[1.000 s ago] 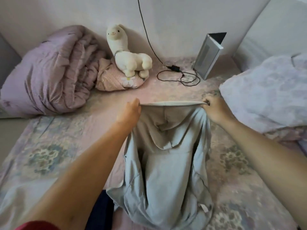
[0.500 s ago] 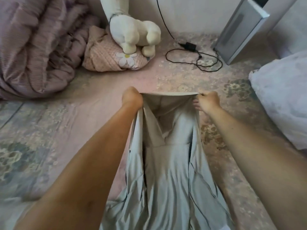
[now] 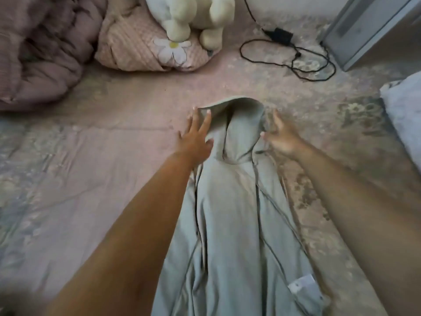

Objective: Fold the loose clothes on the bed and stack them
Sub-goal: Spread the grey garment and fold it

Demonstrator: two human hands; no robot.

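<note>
the grey hooded garment [image 3: 237, 213] lies stretched out on the bed [image 3: 91, 179], its hood just between both hands. the left hand [image 3: 197, 139] lies spread on the hood's edge, fingers straight, likely flattening it (ready for folding). the right hand [image 3: 281, 139] hovers spread just beside the hood, holding nothing.

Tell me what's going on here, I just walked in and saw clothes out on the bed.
A person is laying a grey-green hooded top out flat on the bed to fold it. The left hand rests with straight fingers on the hood's edge, and the right hand hovers open beside the hood. No fold is made yet. A stuffed toy, a pillow and a charger cable lie beyond.
</note>
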